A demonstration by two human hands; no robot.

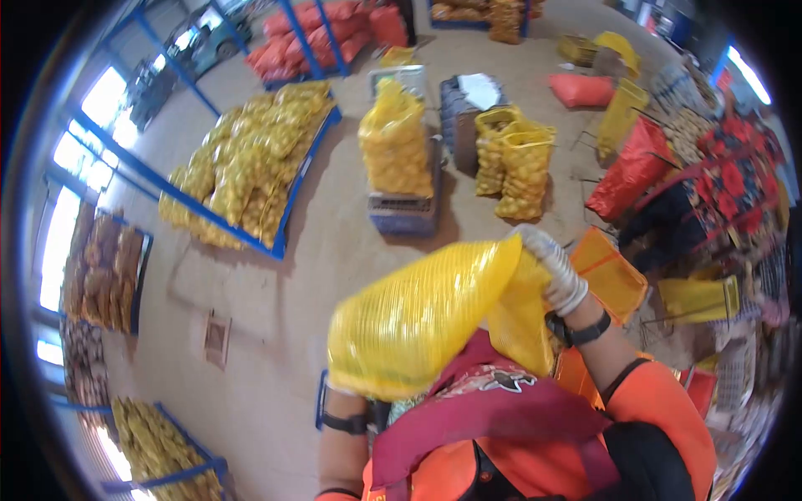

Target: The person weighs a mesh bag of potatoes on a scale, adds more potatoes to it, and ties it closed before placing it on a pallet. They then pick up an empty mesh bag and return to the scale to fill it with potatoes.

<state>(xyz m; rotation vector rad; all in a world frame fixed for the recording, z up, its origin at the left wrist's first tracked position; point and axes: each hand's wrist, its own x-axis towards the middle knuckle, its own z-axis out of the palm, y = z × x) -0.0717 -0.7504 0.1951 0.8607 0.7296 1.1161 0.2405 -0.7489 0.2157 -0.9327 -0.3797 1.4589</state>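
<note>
A full yellow mesh bag [418, 313] lies tilted across the front of my body, its bottom end at the left and its gathered mouth at the right. My right hand [551, 267], in a whitish glove, is closed round the top of the bag. The lower left end of the bag rests over my left hand, which is almost wholly hidden; only the left forearm with a dark band shows below it. What fills the bag cannot be made out through the shiny mesh. A maroon apron [493, 417] is right behind the bag.
Ahead, a filled yellow bag [394, 150] stands on a scale [403, 215]. Two more yellow bags [522, 171] stand to its right. A blue-framed pallet [280, 238] of bags is at left. A person [727, 184] in a flowered top works at right beside a red bag [631, 171].
</note>
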